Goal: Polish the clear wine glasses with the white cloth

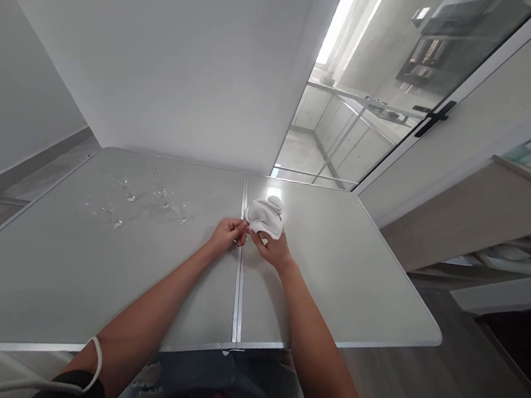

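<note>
A crumpled white cloth (266, 216) rests near the middle of a grey folding table (343, 279), just right of its centre seam. My left hand (227, 233) pinches the cloth's near left edge with closed fingers. My right hand (273, 246) sits under the cloth's near side, fingers closed on it. Both forearms reach in from the table's front edge.
Several water drops and small puddles (143, 203) lie on the table's left half. A white wall stands behind the table, a glass door with a black handle (433, 116) to the right. Low shelving (507, 241) stands at the far right.
</note>
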Motion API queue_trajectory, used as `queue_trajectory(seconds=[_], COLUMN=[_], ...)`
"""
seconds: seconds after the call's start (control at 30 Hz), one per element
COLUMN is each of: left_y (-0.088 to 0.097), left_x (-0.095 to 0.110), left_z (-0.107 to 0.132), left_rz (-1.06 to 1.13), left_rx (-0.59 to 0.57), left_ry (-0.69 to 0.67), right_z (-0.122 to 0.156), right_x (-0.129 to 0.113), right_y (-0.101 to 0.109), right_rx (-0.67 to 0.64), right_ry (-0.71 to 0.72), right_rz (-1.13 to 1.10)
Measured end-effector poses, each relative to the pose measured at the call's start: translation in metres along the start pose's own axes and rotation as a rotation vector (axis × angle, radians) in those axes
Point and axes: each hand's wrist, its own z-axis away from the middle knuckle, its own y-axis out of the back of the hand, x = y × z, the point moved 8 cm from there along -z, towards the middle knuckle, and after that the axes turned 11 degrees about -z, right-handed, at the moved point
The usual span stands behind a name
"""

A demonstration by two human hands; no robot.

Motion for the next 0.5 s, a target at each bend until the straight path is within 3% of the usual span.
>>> queue_trajectory(seconds=[0.13,0.27,0.37,0.5], left_y=[-0.005,-0.014,-0.02,-0.023], left_x=[0.006,0.003,0.001,0.0], left_z=[0.004,0.008,0.011,0.013], left_rz=[-0.126,-0.214,-0.23,-0.204], left_rx=[-0.03,-0.121,-0.2,-0.259], left_ry=[-0.034,-0.018,-0.022,-0.039], right_z=[-0.005,-0.008,-0.009,-0.007], right_x=[-0.014,-0.025,-0.024,-0.002], right_y=[0.004,0.012,0.021,0.023], right_rx=[-0.06,-0.055,-0.013,0.002], right_ry=[0.152,0.175,0.051,-0.267], right_rz=[0.144,0.14,-0.06,-0.49])
